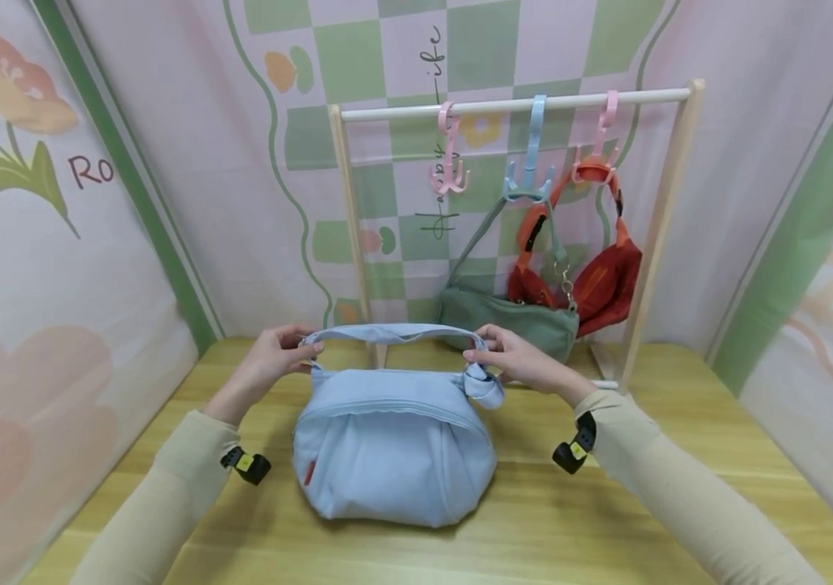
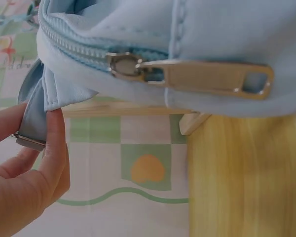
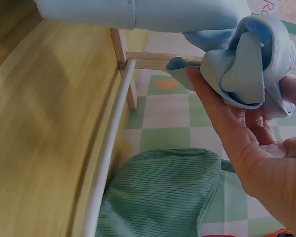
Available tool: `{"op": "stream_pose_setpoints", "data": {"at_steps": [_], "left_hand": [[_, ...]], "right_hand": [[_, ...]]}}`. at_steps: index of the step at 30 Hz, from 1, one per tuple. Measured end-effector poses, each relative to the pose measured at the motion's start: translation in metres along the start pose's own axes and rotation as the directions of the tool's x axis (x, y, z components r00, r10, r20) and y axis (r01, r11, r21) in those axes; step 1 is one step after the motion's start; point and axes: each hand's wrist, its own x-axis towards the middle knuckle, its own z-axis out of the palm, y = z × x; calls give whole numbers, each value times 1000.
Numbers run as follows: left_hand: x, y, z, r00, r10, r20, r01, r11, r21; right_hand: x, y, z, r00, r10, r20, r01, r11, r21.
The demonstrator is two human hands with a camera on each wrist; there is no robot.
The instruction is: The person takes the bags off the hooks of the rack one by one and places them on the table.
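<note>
A light blue handbag (image 1: 394,455) stands upright on the wooden table, its strap arched above the top. At the strap's left end my left hand (image 1: 280,351) pinches the band between thumb and fingers; the left wrist view shows a metal buckle (image 2: 29,141) there and a large zipper pull (image 2: 212,78) on the bag. My right hand (image 1: 522,357) grips the strap's other end beside a knotted bow of the same blue cloth (image 3: 241,69). In the right wrist view the bow partly hides the fingers.
Behind the bag stands a rack with a white rail (image 1: 401,112) and wooden posts. A pink hook (image 1: 449,154) hangs bare at its left. A blue hook (image 1: 533,154) carries a green corduroy bag (image 1: 507,321); another pink hook (image 1: 602,138) holds a red-orange bag (image 1: 609,280).
</note>
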Motion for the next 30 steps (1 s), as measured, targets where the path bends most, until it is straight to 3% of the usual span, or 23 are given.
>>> {"op": "stream_pose_setpoints", "data": {"at_steps": [7, 30], "left_hand": [[0, -9, -3, 999, -37, 27, 38, 998, -45], [-1, -28, -7, 985, -122, 120, 135, 985, -111]], "right_hand": [[3, 7, 5, 1000, 24, 14, -25, 998, 56], [16, 32, 25, 999, 47, 9, -48, 998, 47]]}}
